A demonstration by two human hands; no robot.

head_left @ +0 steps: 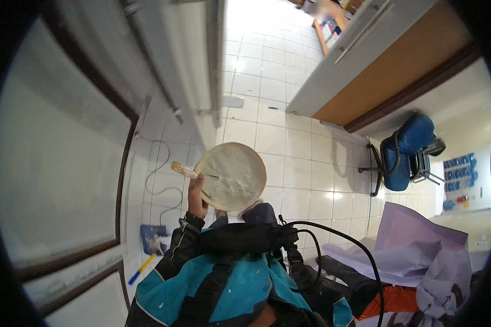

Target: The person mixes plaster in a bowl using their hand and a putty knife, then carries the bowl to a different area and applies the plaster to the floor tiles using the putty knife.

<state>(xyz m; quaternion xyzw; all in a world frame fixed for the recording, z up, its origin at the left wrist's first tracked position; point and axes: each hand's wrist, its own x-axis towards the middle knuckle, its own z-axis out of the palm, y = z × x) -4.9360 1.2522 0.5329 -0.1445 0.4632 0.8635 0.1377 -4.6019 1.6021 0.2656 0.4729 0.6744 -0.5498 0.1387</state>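
Observation:
My left hand [197, 199] is closed on the left rim of a round, pale bowl [263, 188]. Inside lies a lumpy white powder or paste [234, 174]; which of the two I cannot tell. Across the same rim, by my thumb, rests a putty knife [184, 169]. Its wooden handle is smeared with white and points outward, while its blade goes into the white stuff. The thumb touches the knife near the handle's end. My right hand is not visible; only a dark sleeve [343, 275] shows at the lower right.
Panelled doors [65, 163] stand close on my left. A cable [166, 191] trails over the white tiles [297, 174] toward a blue item [149, 240] and a yellow-and-blue handle [142, 271]. At right are a blue office chair [401, 155] and a crumpled lilac sheet [414, 250].

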